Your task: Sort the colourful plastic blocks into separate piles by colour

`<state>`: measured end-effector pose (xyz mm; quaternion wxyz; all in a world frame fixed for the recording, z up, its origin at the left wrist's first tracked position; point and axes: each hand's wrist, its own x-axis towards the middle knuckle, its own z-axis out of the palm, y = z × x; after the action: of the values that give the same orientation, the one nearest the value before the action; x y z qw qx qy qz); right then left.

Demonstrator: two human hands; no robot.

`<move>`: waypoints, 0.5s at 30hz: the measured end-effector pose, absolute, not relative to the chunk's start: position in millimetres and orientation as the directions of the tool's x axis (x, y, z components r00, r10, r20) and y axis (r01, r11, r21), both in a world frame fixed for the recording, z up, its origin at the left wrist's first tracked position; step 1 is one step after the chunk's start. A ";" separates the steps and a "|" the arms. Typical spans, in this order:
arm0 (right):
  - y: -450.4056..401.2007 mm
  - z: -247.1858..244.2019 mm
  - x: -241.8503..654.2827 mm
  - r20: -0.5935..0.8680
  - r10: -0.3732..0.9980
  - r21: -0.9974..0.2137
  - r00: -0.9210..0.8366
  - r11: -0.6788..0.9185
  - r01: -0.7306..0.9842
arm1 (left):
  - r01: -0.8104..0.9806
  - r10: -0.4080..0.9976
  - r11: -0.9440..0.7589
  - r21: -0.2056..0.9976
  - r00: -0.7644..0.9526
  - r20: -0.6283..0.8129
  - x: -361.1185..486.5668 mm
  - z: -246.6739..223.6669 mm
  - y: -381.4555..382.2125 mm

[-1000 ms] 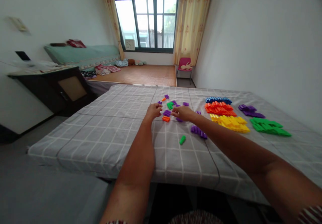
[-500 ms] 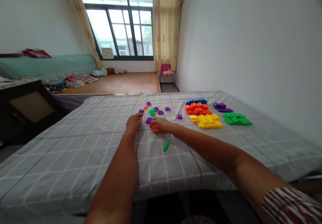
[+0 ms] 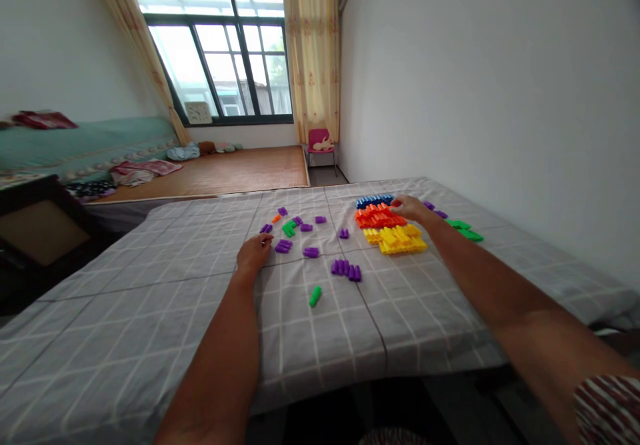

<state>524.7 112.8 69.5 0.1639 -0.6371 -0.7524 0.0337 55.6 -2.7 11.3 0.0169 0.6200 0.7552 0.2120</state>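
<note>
My right hand is at the right end of the orange pile, fingers closed; whatever they pinch is too small to make out. The blue row lies behind that pile and the yellow pile in front. My left hand rests on the cloth, fingers curled together, close to a purple group; anything inside is hidden. Around it lie green pieces, a small orange piece and several purple pieces. Nearer to me are a purple row and one green piece.
A grey checked cloth covers the table. Green pieces and purple ones lie at the right, partly behind my right forearm. Beyond the table are a bed, a pink chair and a window.
My right hand has moved from the middle of the cloth to the orange pile at the right. Purple pieces now show where it was. The view has shifted slightly; my left hand stays near the purple pieces.
</note>
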 end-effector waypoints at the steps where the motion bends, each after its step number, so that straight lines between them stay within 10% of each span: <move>1: 113.4 64.5 529.7 0.187 0.976 -0.238 -0.114 0.157 0.958 | 0.930 0.945 0.142 0.340 -0.230 0.234 55.6 11.4 -2.3; 9: 114.4 65.9 510.1 0.292 0.948 -0.196 -0.127 0.190 0.962 | 0.876 0.924 0.130 0.465 -0.277 0.264 54.4 4.5 -3.7; 15: 95.0 75.8 409.5 0.356 0.780 -0.165 -0.516 0.595 0.786 | 0.808 0.872 0.180 0.561 -0.395 0.289 55.2 1.8 -1.7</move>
<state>409.5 95.0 75.8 0.2000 -0.4497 -0.8705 -0.0083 55.2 -1.7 1.8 0.0484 0.5478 0.7667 0.3313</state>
